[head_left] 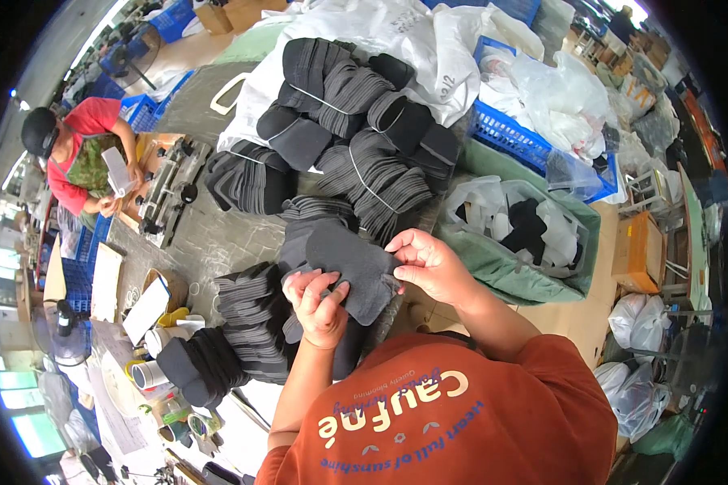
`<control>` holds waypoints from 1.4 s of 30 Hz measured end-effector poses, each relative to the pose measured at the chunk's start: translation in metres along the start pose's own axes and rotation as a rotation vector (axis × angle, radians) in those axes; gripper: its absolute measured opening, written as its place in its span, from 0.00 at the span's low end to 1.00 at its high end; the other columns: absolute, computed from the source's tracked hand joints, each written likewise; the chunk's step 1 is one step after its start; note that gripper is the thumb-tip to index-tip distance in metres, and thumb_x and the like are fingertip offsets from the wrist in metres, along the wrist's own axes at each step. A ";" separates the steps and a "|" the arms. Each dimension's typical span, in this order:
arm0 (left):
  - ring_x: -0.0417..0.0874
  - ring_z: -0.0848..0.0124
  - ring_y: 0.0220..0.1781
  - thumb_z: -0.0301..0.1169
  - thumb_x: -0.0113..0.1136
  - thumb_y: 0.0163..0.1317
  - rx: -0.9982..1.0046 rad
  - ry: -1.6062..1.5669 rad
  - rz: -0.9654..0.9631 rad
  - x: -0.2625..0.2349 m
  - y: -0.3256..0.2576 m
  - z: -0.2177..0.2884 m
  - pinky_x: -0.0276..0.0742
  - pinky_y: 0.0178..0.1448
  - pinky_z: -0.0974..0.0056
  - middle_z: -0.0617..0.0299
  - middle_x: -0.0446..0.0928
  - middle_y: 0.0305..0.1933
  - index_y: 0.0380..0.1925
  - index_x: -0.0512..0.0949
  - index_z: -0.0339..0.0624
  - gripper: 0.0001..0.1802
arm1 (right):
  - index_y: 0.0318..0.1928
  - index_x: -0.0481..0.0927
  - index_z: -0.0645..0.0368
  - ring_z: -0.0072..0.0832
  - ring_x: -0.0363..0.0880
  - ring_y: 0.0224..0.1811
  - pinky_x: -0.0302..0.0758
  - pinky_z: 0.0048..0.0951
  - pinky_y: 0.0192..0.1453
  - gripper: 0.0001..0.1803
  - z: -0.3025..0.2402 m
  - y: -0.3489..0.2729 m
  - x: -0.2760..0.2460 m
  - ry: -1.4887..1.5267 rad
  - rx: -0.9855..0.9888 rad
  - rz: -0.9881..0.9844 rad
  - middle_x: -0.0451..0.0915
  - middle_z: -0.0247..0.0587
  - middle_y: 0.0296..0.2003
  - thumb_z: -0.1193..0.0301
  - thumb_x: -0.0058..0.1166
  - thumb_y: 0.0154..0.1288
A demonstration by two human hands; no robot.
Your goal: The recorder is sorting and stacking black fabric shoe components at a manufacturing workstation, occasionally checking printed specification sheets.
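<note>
Head view: grey piece [354,267] lies between left hand [319,305] and right hand [429,263].

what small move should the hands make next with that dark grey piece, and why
Perhaps slide the right hand slightly along the edge of the dark grey piece: its fingers pinch the right side, while the left hand holds the lower left.

Cream and blue lettering [430,395] across a rust-red shirt [534,404], dark characters [443,87] on a white sack [429,48]
</note>
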State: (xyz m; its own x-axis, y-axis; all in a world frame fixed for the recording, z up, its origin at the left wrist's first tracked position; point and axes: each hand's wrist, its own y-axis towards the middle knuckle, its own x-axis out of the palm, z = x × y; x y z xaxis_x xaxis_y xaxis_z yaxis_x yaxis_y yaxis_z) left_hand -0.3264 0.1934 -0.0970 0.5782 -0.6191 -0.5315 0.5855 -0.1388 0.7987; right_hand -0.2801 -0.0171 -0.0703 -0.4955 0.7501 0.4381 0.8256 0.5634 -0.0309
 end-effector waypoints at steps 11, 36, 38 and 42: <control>0.73 0.61 0.39 0.20 0.60 0.34 -0.002 -0.030 0.000 0.006 0.001 0.000 0.68 0.44 0.55 0.63 0.75 0.36 0.25 0.75 0.47 0.14 | 0.45 0.67 0.60 0.19 0.75 0.33 0.74 0.22 0.35 0.11 0.001 -0.001 -0.002 -0.044 -0.045 -0.044 0.76 0.35 0.33 0.80 0.47 0.62; 0.74 0.60 0.35 0.14 0.60 0.40 -0.296 0.071 -0.038 -0.043 -0.033 -0.018 0.69 0.39 0.60 0.59 0.75 0.35 0.30 0.74 0.43 0.16 | 0.41 0.78 0.58 0.13 0.65 0.25 0.65 0.16 0.28 0.19 -0.004 -0.067 -0.181 -0.346 -0.288 0.861 0.75 0.29 0.35 0.82 0.39 0.48; 0.74 0.59 0.29 0.14 0.59 0.43 -0.365 0.056 -0.051 -0.064 -0.053 -0.017 0.69 0.35 0.61 0.58 0.74 0.28 0.28 0.72 0.41 0.13 | 0.42 0.77 0.61 0.20 0.71 0.27 0.69 0.21 0.32 0.17 -0.001 -0.093 -0.234 -0.469 -0.010 1.189 0.77 0.36 0.37 0.79 0.42 0.51; 0.75 0.58 0.26 0.20 0.64 0.43 -0.550 0.013 -0.305 -0.090 -0.099 0.011 0.71 0.33 0.60 0.56 0.74 0.26 0.29 0.73 0.40 0.13 | 0.43 0.77 0.60 0.30 0.74 0.32 0.72 0.27 0.40 0.15 0.057 -0.143 -0.311 -1.256 0.118 1.430 0.78 0.42 0.37 0.76 0.47 0.52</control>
State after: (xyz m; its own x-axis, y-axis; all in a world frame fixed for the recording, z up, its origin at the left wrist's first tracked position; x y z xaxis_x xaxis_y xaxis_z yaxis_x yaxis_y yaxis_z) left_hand -0.4426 0.2546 -0.1256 0.3435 -0.6045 -0.7188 0.9299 0.1121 0.3502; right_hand -0.2592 -0.3116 -0.2534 0.5161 0.3621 -0.7762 0.7434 -0.6395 0.1959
